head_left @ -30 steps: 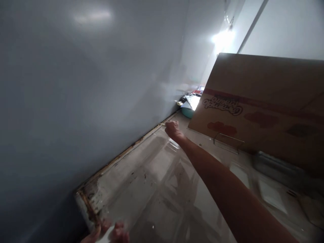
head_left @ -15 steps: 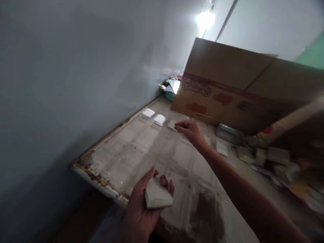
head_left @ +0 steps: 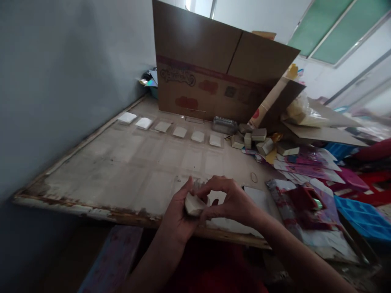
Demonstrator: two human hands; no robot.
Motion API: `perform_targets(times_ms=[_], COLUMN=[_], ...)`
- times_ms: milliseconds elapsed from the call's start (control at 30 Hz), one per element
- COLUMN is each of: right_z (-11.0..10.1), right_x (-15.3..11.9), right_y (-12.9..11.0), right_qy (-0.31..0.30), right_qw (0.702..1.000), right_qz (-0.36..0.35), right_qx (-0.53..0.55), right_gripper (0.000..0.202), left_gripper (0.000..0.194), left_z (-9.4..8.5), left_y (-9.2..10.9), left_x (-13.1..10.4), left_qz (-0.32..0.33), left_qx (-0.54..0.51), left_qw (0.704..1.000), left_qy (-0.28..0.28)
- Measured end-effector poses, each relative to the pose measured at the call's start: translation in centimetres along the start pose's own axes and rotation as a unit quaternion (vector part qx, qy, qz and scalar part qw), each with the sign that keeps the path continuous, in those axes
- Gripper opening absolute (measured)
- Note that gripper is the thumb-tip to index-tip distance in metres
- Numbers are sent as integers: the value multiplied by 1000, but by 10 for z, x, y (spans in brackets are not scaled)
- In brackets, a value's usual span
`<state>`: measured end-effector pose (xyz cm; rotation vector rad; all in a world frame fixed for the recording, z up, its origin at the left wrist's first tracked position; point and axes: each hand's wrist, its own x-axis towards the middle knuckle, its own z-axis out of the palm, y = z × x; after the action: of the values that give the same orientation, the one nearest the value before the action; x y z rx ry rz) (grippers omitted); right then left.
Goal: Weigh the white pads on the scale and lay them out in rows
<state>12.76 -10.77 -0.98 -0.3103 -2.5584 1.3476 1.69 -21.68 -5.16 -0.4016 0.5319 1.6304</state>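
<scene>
My left hand [head_left: 179, 213] is wrapped round a small stack of whitish cards [head_left: 194, 204] near the front edge of the worn table [head_left: 122, 179]. The fingers of my right hand [head_left: 224, 197] are bent in a pinch at the right side of that stack, touching it. Across the back of the table runs a row of small white pieces, among them one at the left end [head_left: 127, 117] and one at the right end [head_left: 215, 140], each in a clear square tray.
Behind the row stands a large cardboard sheet [head_left: 207, 69]. To the right lie a clear plastic box [head_left: 225, 125], several card blocks [head_left: 259, 134], a rubber band [head_left: 253, 177], pink papers, a dark red object [head_left: 305, 199] and a blue basket [head_left: 363, 213]. A wall borders the left.
My right hand has come back from the row to the stack in my left hand. The view has swung right, showing more of the clutter there.
</scene>
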Motion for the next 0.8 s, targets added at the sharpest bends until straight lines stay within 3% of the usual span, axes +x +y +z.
perform_targets(times_ms=[233,433,567,800], right_z=[-37,-67,-82,-91], right_x=[-48,-85,-105,-128], right_y=[36,63,77,95], right_qy=[14,30,44,57], right_qw=[995,985,979,973], right_qz=[46,67,73,79], right_qx=[92,155,185,210], right_gripper=[39,38,38,28], left_gripper=[19,25,26,25], left_z=[15,40,49,51], left_y=[-62,-103,-124,-145], left_x=[23,37,46,53], left_qz=[43,-14,-42,-37], left_qx=[59,93,114,124], left_qw=[997,994,992,989], left_qy=[14,62,44,67])
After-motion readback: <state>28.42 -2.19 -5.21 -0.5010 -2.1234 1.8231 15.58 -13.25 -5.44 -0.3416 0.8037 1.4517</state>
